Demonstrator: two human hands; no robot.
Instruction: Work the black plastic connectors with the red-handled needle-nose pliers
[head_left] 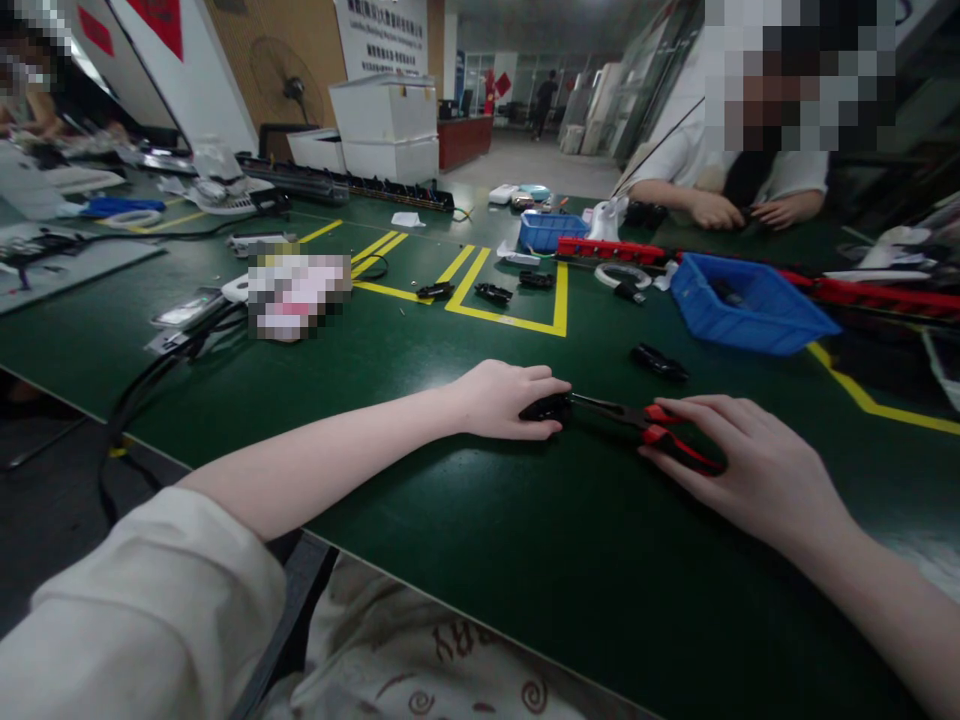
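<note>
My left hand [510, 400] is closed around a small black plastic part [549, 407] just above the green table. Long-nosed pliers [611, 408] with red-and-black handles are in my right hand [739, 455], the fingers and thumb on either side of the handles. The tip of the pliers reaches the black part, though I cannot tell exactly what it grips. Another black part [658, 362] lies on the table beyond the pliers. Farther off, several similar black pieces [493, 292] lie in and beside a yellow-taped rectangle.
A blue bin [757, 310] with dark items stands at the right, near a long red strip [611, 250]. A smaller blue bin [551, 232] is farther back. Black cables [176, 360] hang over the table's left edge. Across the table sits another person [739, 200], hands on a dark object.
</note>
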